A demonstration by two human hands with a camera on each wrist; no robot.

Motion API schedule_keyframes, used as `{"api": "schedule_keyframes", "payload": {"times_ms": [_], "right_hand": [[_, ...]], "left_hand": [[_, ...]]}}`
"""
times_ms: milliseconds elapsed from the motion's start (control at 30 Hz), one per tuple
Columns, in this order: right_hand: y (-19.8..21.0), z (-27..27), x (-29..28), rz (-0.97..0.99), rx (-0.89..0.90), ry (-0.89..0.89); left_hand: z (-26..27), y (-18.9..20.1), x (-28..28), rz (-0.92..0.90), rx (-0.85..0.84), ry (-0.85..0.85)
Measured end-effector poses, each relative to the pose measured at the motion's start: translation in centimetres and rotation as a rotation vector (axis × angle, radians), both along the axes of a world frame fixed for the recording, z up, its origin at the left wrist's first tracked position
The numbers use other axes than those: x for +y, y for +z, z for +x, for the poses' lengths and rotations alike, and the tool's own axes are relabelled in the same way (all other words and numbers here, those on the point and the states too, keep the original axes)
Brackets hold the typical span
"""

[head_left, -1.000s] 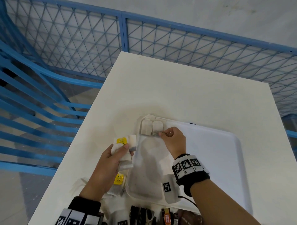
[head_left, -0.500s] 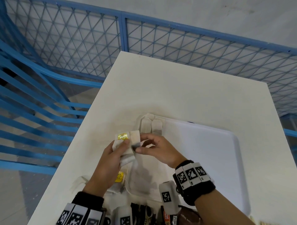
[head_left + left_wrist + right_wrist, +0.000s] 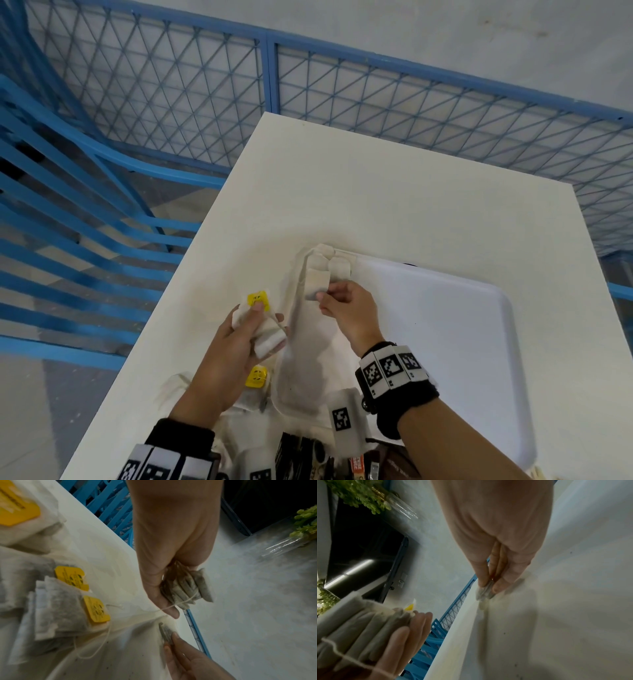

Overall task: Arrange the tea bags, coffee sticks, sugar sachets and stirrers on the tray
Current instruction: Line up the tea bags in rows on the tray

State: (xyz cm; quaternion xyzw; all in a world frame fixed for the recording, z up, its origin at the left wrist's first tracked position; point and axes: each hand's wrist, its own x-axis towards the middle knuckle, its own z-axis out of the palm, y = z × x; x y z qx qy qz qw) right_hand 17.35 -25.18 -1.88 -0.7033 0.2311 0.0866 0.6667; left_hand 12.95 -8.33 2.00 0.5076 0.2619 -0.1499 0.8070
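Observation:
A white tray (image 3: 445, 308) lies on the white table (image 3: 394, 192). Two tea bags (image 3: 337, 265) sit in its far left corner. My right hand (image 3: 323, 298) pinches one tea bag (image 3: 313, 284) between thumb and fingers just in front of them, low over the tray; the right wrist view shows the same pinch (image 3: 486, 589). My left hand (image 3: 260, 322) grips a bundle of several tea bags (image 3: 270, 337) with a yellow tag (image 3: 257, 299), left of the tray; its fingers curl round the bundle (image 3: 187, 586).
Loose tea bags with yellow tags (image 3: 96, 609) lie on the table's near left by the tray. Dark sachets (image 3: 298, 452) show at the near edge. A blue mesh fence (image 3: 342, 89) surrounds the table; the left table edge is close.
My right hand took one tea bag from the bundle in my left hand and carried it forward to the tray's far left corner. The left hand kept its bundle and barely moved.

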Motion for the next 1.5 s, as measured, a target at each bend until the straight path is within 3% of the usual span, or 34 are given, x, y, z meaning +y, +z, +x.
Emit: {"api": "schedule_keyframes", "payload": {"times_ms": [333,633,867,1200,1500], "right_hand": [[-1.4,0.4,1.3,-0.237,-0.008,0.001],[0.0,-0.3,1.2,-0.277,-0.062,0.03],[2.7,-3.0,1.6,-0.02,-0.104,0.297],[2.9,-3.9,1.0,0.105,-0.084,0.223],[2.7,-4.6,0.8,0.139,-0.045,0.219]], "left_hand": [[-0.1,-0.2,0.0,-0.022,0.048,-0.036],[0.0,-0.6,0.0,0.097,-0.029,-0.049],[-0.1,-0.2,-0.7,0.193,-0.104,-0.126],[-0.2,0.3,-1.4,0.373,-0.123,-0.289],[-0.5,0.2,-1.4,0.406,-0.121,-0.279]]}}
